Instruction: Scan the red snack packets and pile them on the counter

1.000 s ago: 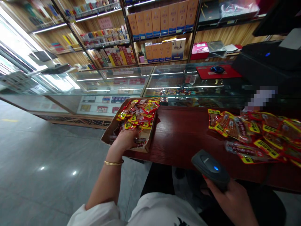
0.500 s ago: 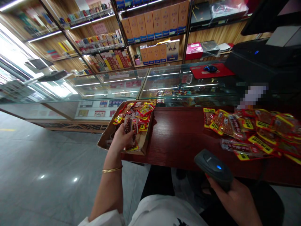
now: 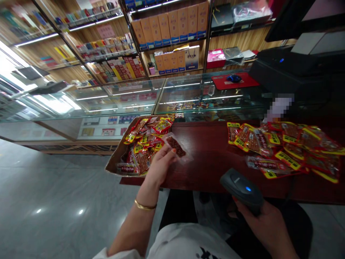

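Pinched in my left hand (image 3: pixel 161 162) is a clear snack packet (image 3: pixel 176 146) with dark reddish-brown food inside, held just past the right side of a shallow cardboard box (image 3: pixel 112 166). Several red and yellow snack packets (image 3: pixel 144 158) fill that box, which sits at the counter's left end. My right hand (image 3: pixel 265 225) is wrapped around the handle of a dark grey barcode scanner (image 3: pixel 242 190) with a lit blue light. Its head points up and to the left, over the front edge of the counter.
A heap of similar packets (image 3: pixel 292 144) lies on the right of the dark red wooden counter (image 3: pixel 201 144). Behind runs a glass display case (image 3: pixel 134 95). A mouse (image 3: pixel 234 78) rests on a red mat (image 3: pixel 249 84), beside a dark checkout machine (image 3: pixel 291 72).
My left hand has lifted the snack packet out of the cardboard box and carried it right, over the counter. My right hand still grips the scanner in nearly the same place.
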Available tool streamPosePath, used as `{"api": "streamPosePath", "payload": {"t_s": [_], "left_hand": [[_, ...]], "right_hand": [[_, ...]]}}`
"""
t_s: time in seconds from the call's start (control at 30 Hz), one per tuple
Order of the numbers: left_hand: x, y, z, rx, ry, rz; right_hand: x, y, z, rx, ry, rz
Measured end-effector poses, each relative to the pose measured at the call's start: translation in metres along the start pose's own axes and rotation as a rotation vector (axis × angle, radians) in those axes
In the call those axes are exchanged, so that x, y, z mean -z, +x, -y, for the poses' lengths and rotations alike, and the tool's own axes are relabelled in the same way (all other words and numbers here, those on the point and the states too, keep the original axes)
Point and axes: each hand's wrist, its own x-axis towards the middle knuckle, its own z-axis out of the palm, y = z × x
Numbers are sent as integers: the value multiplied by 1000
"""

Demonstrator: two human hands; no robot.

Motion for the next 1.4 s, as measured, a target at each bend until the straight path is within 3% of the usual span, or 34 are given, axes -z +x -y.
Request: {"api": "streamPosePath", "payload": {"t_s": [0.13, 0.2, 0.27, 0.33, 0.43, 0.57, 0.67, 0.83, 1.1, 1.4], "left_hand": [[-32, 17, 45, 439, -323, 187], [-34, 29, 63, 643, -468, 289], [-29, 38, 74, 742, -565, 404], [-23, 43, 80, 737, -605, 475], [-17, 44, 87, 636, -560, 470], [-21, 38, 95, 461, -340, 444], [-26, 35, 98, 400, -202, 497], [-32, 38, 97, 434, -118, 657], [-38, 45, 108, 401, 144, 590], [-44, 41, 95, 441, 86, 539]], "right_hand": [[3, -3, 8, 33, 29, -17], [6, -5, 9, 51, 32, -34], [7, -6, 8, 58, 40, -45], [8, -6, 7, 51, 49, -44], [6, -5, 8, 37, 58, -36], [5, -3, 9, 51, 51, -17], [6, -1, 9, 62, 22, -12], [9, 1, 4, 74, -36, -29], [14, -3, 2, 106, -62, -23], [16, -3, 3, 72, -26, -50]]}}
